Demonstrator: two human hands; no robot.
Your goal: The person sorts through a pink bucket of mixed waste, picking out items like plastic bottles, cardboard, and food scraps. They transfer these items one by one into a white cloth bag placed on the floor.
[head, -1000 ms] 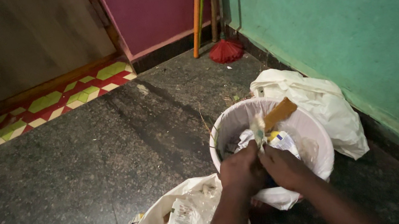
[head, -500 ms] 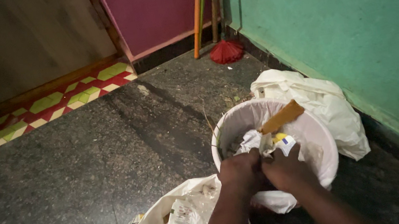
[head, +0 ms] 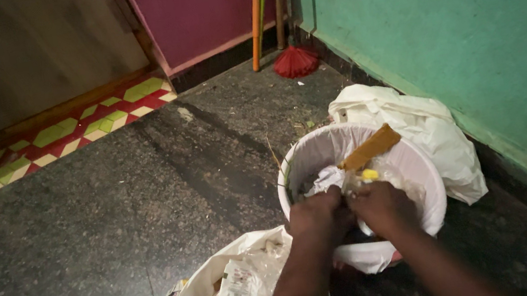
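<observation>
A round bin [head: 419, 166] lined with a white plastic liner stands on the dark stone floor by the green wall. Inside lie crumpled paper, clear plastic wrap, a yellow bit [head: 369, 174] and a brown cardboard strip [head: 369, 147] leaning on the rim. My left hand [head: 317, 215] and my right hand [head: 383, 205] meet over the bin's near side, fingers closed on the crumpled rubbish there. What exactly each hand pinches is hidden by the fingers.
A white bag [head: 219, 294] with paper and cardboard lies open near my left forearm. Another crumpled white bag [head: 423, 124] rests between bin and wall. A red broom [head: 296, 61] and sticks lean in the corner. Patterned tiles [head: 73, 131] edge the doorway.
Both hands have shifted slightly up and deeper over the bin. The white wrapper with the blue mark is no longer visible; the cardboard strip has settled toward the right rim.
</observation>
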